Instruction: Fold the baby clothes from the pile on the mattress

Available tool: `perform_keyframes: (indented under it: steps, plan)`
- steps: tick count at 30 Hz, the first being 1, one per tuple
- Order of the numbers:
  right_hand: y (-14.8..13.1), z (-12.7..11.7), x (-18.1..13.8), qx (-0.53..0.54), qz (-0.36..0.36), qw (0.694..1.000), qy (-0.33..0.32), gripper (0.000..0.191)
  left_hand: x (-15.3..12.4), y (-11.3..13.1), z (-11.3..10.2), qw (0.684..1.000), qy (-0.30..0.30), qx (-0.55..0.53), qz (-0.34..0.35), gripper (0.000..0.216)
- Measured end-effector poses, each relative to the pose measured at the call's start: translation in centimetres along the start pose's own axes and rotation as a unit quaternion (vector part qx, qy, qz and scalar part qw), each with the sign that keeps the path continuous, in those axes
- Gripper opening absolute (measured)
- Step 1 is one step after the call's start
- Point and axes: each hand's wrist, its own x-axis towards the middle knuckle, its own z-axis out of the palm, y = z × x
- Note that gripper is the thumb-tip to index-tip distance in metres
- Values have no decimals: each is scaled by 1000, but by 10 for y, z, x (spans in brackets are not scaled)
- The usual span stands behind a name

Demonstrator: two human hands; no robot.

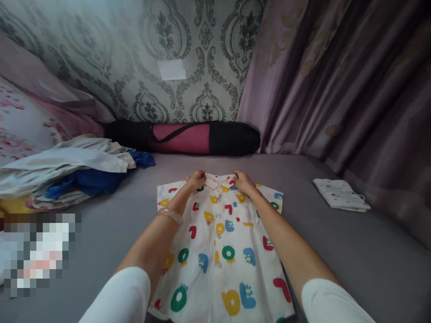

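A white short-sleeved shirt (pixel 208 233) printed with colourful letters and shapes lies spread front side up on the grey sheet, its collar away from me. My left hand (pixel 196 179) has its fingers closed on the left side of the collar (pixel 218 178). On the collar's right side, my right hand (pixel 243 182) grips the cloth in the same way. Buttons run down the middle of the shirt. Both forearms pass over its sides, and the lower hem reaches the bottom of the view.
A folded white cloth (pixel 340 194) lies at the right. Piled clothes (pixel 84 166) and a floral pillow (pixel 23 121) are at the left. Against the wall rests a long black and pink bag (pixel 188 138). Purple curtains (pixel 319 80) hang at the right.
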Motion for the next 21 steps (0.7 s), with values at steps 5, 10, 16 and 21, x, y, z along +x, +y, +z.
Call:
perform_keyframes:
  steps: [5,10,16,21]
  plan:
    - [-3,12,-12,-36,-14,996,83,30,-16,5,12,992,106,64,6,32]
    - [-7,21,-23,-103,-16,989,103,35,-25,7,20,983,113,138,40,32]
    - [-11,23,-21,-121,-14,989,86,35,-22,9,20,981,98,166,37,34]
    - [-5,0,-17,-26,-25,999,6,40,-33,9,-2,986,86,125,70,44]
